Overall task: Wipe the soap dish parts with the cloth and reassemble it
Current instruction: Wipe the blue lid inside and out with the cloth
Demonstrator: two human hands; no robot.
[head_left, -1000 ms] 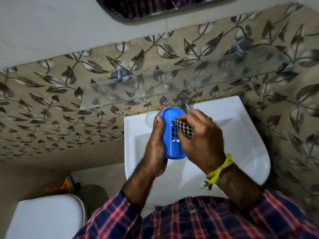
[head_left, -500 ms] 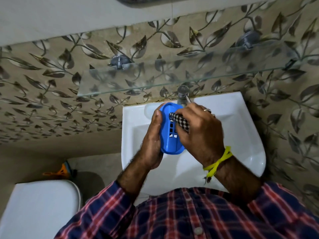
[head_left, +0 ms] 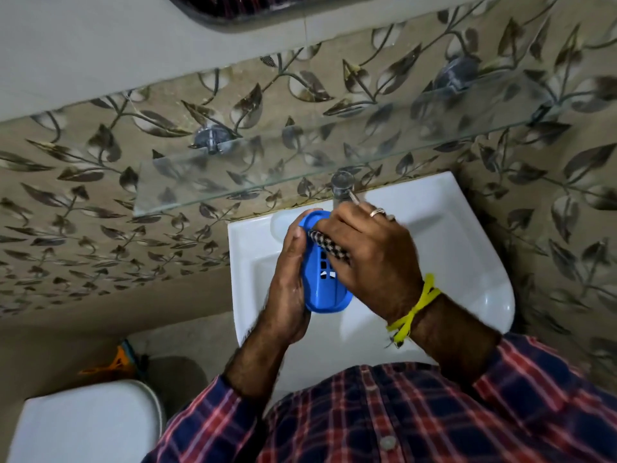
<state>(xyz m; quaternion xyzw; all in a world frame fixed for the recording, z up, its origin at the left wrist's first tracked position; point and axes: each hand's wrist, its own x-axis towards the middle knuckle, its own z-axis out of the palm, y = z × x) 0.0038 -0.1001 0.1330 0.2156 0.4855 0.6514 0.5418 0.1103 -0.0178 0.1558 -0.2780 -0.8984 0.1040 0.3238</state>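
**Wiping a blue soap dish part over the basin**

Held above the white sink (head_left: 434, 248), a blue soap dish part (head_left: 322, 292) with slotted holes is cradled from the left side by the left hand (head_left: 288, 285), whose fingers are curled round its far rim. A checked cloth (head_left: 325, 243) is pinched in the right hand (head_left: 370, 259) and pressed against the inner face of the part, near its upper end; most of the cloth is hidden under the closed fingers. A ring is seen on one finger of the right hand, and a yellow band (head_left: 414, 309) is tied round the right wrist. A metal tap (head_left: 342, 187) stands at the back of the sink, just beyond the hands. A glass shelf (head_left: 233, 177) is fixed to the leaf-patterned wall above. A white toilet lid (head_left: 83, 426) is seen at lower left.
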